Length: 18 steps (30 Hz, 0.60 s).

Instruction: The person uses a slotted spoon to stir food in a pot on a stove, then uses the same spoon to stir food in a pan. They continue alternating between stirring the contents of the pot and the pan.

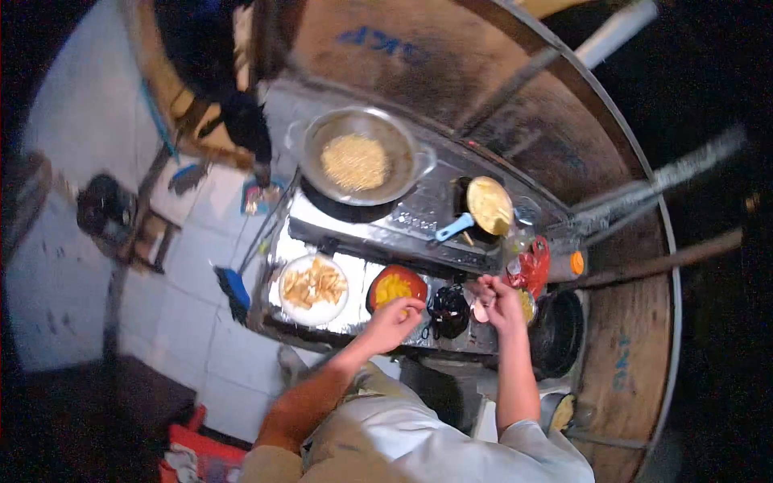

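**Hands over the bowl, pans all around**

Here, my left hand (394, 315) hangs at the near rim of the red bowl (396, 287), fingers curled in as if pinching at the yellow pieces heaped inside it; I cannot tell whether anything is actually caught between the fingertips. My right hand (498, 299) is raised just to the right of the black pot (448, 311), fingers bunched loosely, and whether it holds something small is too blurred to say. The two hands are apart, with the black pot between them.

The bowl sits on the foil-covered tabletop (358, 270), just beside a white plate (313, 289) of pale fried strips. Behind them on the stove (403, 216) stands a large metal wok (360, 155) with a mound of light crumbs, and a small pan (488, 204) with a blue handle pointing toward me. A red plastic bag (533, 266) lies near my right hand.

What worries me, judging from this: the bowl stands close to the front edge, so a careless tug from my left hand could tip it off. The blue handle juts out where a lifted forearm could knock it. The plastic bag lies near the burners and could scorch if they are lit.
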Tool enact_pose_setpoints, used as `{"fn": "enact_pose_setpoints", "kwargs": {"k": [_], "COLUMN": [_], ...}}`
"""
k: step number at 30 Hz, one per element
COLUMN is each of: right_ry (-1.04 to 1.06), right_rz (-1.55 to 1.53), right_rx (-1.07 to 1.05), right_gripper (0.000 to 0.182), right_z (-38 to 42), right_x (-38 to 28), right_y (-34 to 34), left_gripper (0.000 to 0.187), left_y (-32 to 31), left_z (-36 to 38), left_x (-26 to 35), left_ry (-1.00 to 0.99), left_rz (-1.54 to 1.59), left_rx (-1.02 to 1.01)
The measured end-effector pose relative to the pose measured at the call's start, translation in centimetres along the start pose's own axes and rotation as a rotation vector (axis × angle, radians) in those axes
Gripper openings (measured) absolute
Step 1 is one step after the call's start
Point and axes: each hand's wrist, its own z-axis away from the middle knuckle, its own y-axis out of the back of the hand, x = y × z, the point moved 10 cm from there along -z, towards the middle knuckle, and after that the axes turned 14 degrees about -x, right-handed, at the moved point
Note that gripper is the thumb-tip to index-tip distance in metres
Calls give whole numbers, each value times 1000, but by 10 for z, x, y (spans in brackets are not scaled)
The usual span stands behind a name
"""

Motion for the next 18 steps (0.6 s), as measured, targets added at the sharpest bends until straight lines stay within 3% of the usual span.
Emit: {"fn": "enact_pose_setpoints", "kwargs": {"k": [1, 6, 8, 10, 13, 16, 18], "right_ry": [-29, -21, 2, 63, -20, 67, 45], "right_rz": [12, 239, 477, 441, 600, 690, 577], "right_rx": [-43, 267, 389, 494, 478, 515, 430], "right_gripper": [23, 23, 21, 19, 15, 22, 21], "right_z": [1, 7, 2, -1, -8, -12, -19], "right_x": [-2, -13, -26, -25, -21, -23, -9], "right_y": [-3, 6, 17, 13, 5, 7, -2], "left_gripper": [21, 12, 11, 10, 13, 20, 21], "left_y": [19, 91, 105, 120, 126, 133, 128], "left_z": [27, 137, 166, 193, 213, 216, 205], "left_x": [-4, -75, -107, -117, -155, -169, -177], "left_ry": [16, 14, 24, 4, 13, -20, 1], "left_rz": [14, 123, 185, 214, 292, 238, 304], "left_rx": [62, 319, 383, 437, 496, 423, 395]}}
